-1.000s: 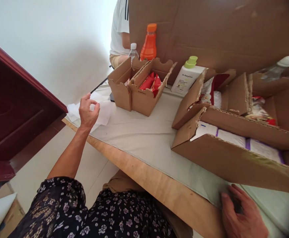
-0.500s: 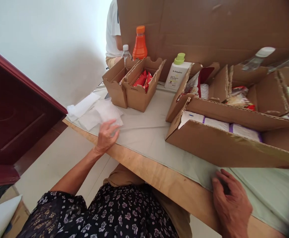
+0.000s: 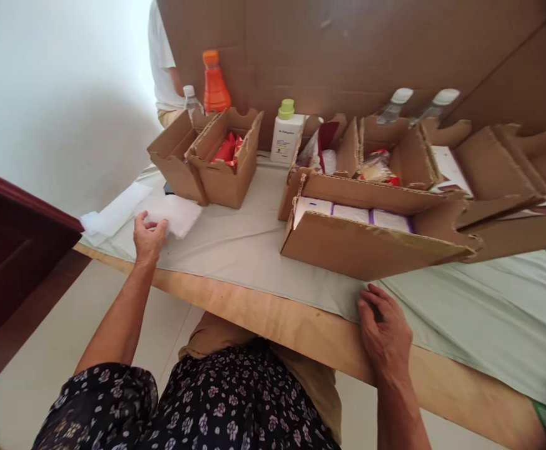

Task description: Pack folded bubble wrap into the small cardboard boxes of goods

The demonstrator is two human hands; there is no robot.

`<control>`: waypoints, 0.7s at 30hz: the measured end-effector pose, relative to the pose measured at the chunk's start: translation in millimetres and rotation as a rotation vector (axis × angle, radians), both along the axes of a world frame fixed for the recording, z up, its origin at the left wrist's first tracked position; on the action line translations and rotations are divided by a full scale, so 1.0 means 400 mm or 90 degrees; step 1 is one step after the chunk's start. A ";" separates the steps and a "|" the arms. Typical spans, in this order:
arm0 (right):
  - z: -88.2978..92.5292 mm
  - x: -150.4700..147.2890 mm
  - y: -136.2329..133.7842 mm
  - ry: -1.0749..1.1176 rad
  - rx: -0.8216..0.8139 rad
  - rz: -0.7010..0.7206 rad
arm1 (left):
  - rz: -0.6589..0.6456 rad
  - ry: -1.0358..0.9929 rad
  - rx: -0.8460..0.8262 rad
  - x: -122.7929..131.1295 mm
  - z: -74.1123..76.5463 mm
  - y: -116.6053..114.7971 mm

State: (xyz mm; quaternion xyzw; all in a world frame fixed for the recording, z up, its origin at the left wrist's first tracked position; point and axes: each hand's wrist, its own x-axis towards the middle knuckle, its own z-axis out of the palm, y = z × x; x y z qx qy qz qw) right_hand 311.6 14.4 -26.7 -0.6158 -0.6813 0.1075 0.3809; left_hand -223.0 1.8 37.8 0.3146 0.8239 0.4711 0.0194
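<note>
My left hand (image 3: 148,236) rests at the near left corner of the table, its fingers curled onto the edge of a white sheet (image 3: 173,213) lying on the pale green cloth (image 3: 254,250). My right hand (image 3: 384,330) lies flat on the cloth near the wooden table edge (image 3: 273,310), fingers stretched out, just in front of a long cardboard tray (image 3: 371,247) holding white packs with purple bands.
Two small cardboard boxes (image 3: 207,159) stand at the back left, one with red packets. An orange bottle (image 3: 215,84), a white bottle with a green cap (image 3: 286,130) and more cardboard trays (image 3: 441,162) line the cardboard wall. Another person (image 3: 162,62) sits beyond.
My left hand came down from the air onto the white sheets and slid to their near corner. My right hand stayed on the cloth. The view swung to the right.
</note>
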 end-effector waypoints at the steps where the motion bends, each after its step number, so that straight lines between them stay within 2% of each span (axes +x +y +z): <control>1: -0.001 0.000 -0.001 0.002 0.006 -0.002 | -0.006 -0.006 0.007 0.003 0.002 0.000; 4: -0.004 0.002 -0.002 0.008 0.015 -0.004 | -0.008 0.017 0.029 0.037 0.027 -0.005; 7: -0.008 0.007 0.003 0.011 0.011 -0.002 | -0.050 0.094 0.060 0.126 0.065 -0.029; 9: -0.004 0.008 0.008 0.016 0.002 -0.001 | -0.178 0.194 0.110 0.220 0.081 -0.056; 11: 0.009 0.000 0.003 0.026 0.000 -0.001 | -0.305 0.227 0.159 0.332 0.080 -0.089; 13: 0.031 -0.020 -0.021 0.054 0.002 -0.009 | -0.379 0.169 0.185 0.445 0.064 -0.129; 16: 0.064 -0.075 -0.083 0.141 -0.032 0.017 | -0.460 0.030 0.153 0.578 0.032 -0.190; 18: 0.075 -0.119 -0.119 0.228 -0.119 0.076 | -0.517 -0.068 0.119 0.630 0.015 -0.222; 21: 0.079 -0.173 -0.131 0.389 -0.268 0.131 | -0.589 -0.182 0.077 0.660 0.005 -0.246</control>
